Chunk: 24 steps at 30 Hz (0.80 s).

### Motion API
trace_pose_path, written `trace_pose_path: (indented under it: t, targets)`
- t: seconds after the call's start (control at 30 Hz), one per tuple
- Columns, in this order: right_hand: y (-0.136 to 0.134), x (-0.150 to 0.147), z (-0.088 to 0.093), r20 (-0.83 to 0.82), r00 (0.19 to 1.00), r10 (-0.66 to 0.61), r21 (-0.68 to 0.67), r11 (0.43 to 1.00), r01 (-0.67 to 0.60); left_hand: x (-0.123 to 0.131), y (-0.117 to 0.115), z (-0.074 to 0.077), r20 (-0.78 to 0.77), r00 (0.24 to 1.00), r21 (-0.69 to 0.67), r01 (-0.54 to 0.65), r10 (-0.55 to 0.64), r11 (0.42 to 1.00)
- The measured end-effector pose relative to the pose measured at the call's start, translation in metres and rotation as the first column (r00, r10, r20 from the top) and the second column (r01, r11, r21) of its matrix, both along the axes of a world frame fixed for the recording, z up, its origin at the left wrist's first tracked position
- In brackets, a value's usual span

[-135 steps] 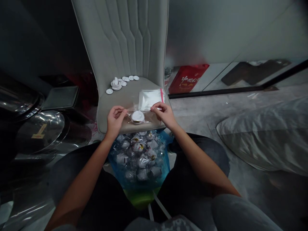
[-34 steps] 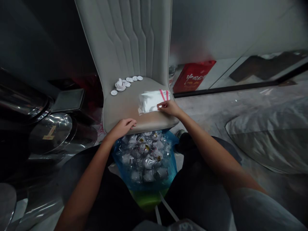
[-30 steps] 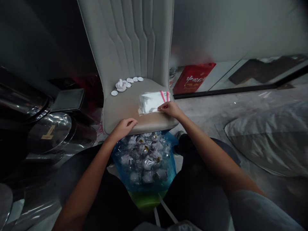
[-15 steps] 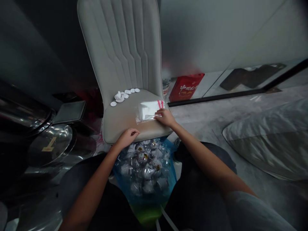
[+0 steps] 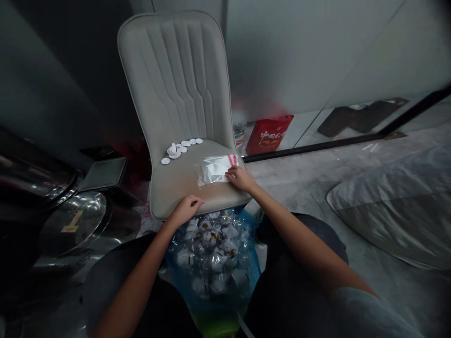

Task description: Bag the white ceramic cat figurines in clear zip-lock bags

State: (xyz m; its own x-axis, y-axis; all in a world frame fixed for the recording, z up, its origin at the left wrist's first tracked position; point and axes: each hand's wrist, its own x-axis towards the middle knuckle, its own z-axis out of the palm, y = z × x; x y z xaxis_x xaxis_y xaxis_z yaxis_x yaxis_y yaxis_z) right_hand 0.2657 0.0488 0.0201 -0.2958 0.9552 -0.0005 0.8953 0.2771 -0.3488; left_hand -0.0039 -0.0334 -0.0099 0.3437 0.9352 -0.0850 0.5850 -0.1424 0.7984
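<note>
At the seat's front edge my left hand [image 5: 186, 209] is closed, its fingers curled and pinched together; whether anything small is between them cannot be made out. My right hand [image 5: 241, 179] has its bent fingertips and thumb at the lower right edge of a stack of clear plastic bags [image 5: 215, 168] with white inside and pink strips. Farther back on the grey seat lie several white discs [image 5: 192, 142] and a small white piled object [image 5: 174, 150]. Below the seat, between my knees, a blue plastic bag [image 5: 252, 263] holds many clear-wrapped white items [image 5: 218, 258].
The grey padded chair [image 5: 176, 61] stands against a wall. To its right are a red bag [image 5: 269, 135] and a clear container [image 5: 239, 134]. Shiny metal drums [image 5: 82, 218] and a dark box [image 5: 104, 173] are on the left. Grey covered material [image 5: 394, 211] lies on the right floor.
The view has tilted up slightly, so the chair and hands appear a little lower. My right hand stays at the bag stack, whose white contents look slightly shifted. My left hand stays closed.
</note>
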Motion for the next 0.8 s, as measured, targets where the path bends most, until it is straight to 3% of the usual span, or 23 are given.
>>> trace_pose_path:
  t: [0.23,0.63,0.8]
  targets:
    - [-0.001,-0.003,0.002,0.061,0.997,-0.045,0.026,0.999,0.043,0.003,-0.001,-0.002,-0.032,0.999,0.025,-0.014,0.015,1.0]
    - [0.007,0.006,-0.01,-0.103,0.986,-0.128,0.051,0.99,0.133,0.003,-0.001,0.0,-0.07,0.997,0.023,0.012,-0.01,1.0]
    - [0.007,0.005,-0.006,-0.243,0.961,-0.132,-0.009,0.991,0.134,0.006,0.001,-0.006,0.048,0.997,0.04,-0.066,0.064,0.997]
